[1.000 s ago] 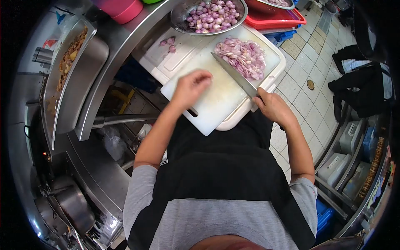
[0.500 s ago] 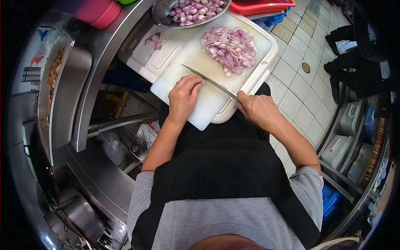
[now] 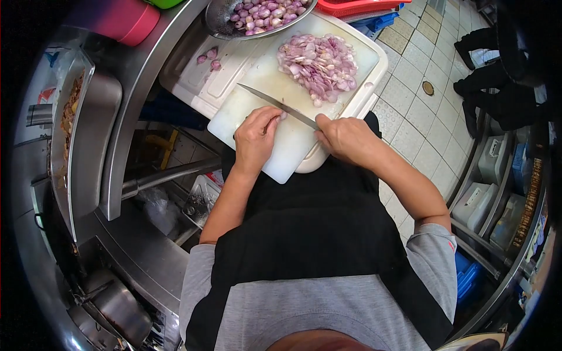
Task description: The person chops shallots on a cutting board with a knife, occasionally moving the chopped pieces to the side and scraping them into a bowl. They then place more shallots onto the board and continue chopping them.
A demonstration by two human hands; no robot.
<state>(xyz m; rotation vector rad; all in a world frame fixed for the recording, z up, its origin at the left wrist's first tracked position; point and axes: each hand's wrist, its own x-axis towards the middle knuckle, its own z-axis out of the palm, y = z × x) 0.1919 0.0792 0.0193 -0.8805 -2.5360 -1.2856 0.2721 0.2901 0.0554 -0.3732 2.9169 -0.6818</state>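
My left hand (image 3: 255, 136) pinches a small shallot (image 3: 283, 116) against the white cutting board (image 3: 234, 120). In my right hand (image 3: 346, 138) is the handle of a knife (image 3: 263, 96), its blade lying slantwise across the board against the shallot, with the tip to the upper left. Just beyond the blade sits a heap of sliced shallots (image 3: 320, 65). A metal bowl (image 3: 218, 22) of whole peeled shallots (image 3: 266, 14) stands at the far edge. A few loose shallots (image 3: 211, 55) lie on the white lid left of the board.
Beside me on the left runs a steel counter (image 3: 140, 88) with a metal food tray (image 3: 96, 146) and a pink container (image 3: 137, 26). Pots (image 3: 120, 304) stand lower left. Red baskets (image 3: 357, 6) are beyond the board. People in dark clothes (image 3: 492, 88) are at the right, near shelved containers (image 3: 475, 205).
My right hand and the knife have shifted to the left, bringing the blade further across the board. My left hand has barely moved.
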